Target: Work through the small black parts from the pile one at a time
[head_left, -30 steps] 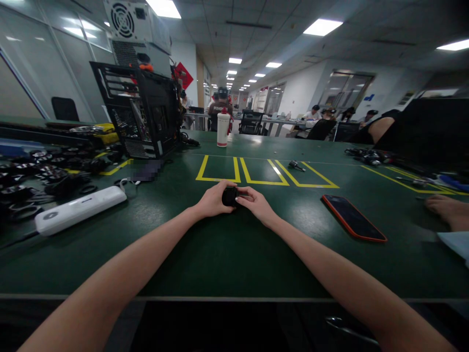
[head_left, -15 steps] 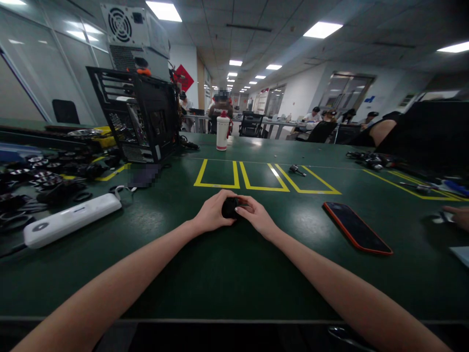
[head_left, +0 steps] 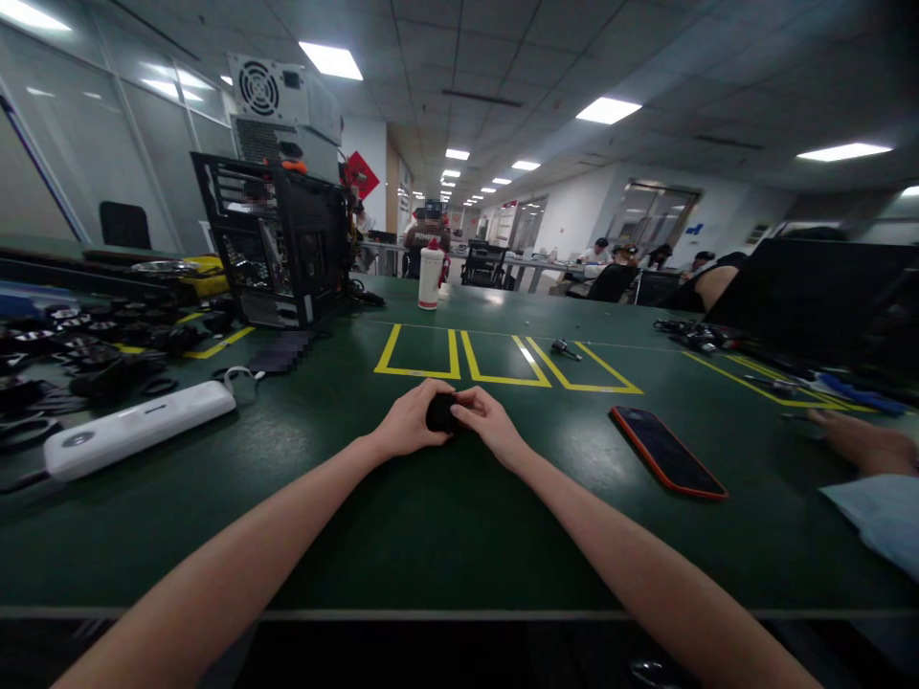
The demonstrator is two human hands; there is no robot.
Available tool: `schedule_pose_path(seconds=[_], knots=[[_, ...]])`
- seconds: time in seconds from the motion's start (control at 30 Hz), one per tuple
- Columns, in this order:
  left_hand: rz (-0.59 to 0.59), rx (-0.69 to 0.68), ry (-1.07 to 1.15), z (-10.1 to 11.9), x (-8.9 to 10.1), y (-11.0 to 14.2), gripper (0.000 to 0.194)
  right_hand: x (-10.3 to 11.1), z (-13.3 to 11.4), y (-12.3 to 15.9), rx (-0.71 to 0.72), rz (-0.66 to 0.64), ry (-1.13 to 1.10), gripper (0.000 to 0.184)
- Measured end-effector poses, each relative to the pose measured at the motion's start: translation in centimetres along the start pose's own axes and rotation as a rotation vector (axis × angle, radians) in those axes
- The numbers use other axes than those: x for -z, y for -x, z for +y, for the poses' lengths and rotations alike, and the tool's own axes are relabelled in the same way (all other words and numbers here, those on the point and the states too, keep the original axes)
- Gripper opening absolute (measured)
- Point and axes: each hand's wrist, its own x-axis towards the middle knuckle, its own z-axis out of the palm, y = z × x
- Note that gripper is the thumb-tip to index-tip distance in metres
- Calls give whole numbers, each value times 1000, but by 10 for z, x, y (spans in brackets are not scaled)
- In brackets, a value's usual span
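Between my hands is a small round black part, its exact kind too dark to make out. My left hand curls around its left side, thumb below and fingers above. The fingertips of my right hand are closed together at its right edge; whether they pinch a smaller piece is hidden. Both hands are low over the green table, in front of yellow tape outlines. A small dark metallic part lies at the right-hand outline.
An orange-edged phone lies to the right, near a co-worker's hand. At left are a white power strip and a pile of black parts. Farther back stand an open computer case and a white cup.
The camera view has shifted a little up and to the right. My hands keep the black part between them with nearly the same grip. More of the co-worker's hand and sleeve shows at right.
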Motion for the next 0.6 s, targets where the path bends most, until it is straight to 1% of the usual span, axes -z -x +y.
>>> schedule_pose_path(seconds=[0.13, 0.33, 0.4, 0.5, 0.6], knots=[[1, -1, 6, 0, 0, 0, 56, 0, -4, 2, -40, -21, -1, 30], [-9, 11, 4, -2, -2, 0, 58, 1, -4, 7, 25, -98, -74, 34], [-7, 20, -5, -2, -2, 0, 58, 1, -2, 7, 24, -81, -66, 29], [1, 19, -14, -1, -2, 0, 59, 0, 0, 4, 18, -4, -41, 22], [2, 4, -14, -1, -2, 0, 59, -1, 1, 1, 0, 42, -26, 25]])
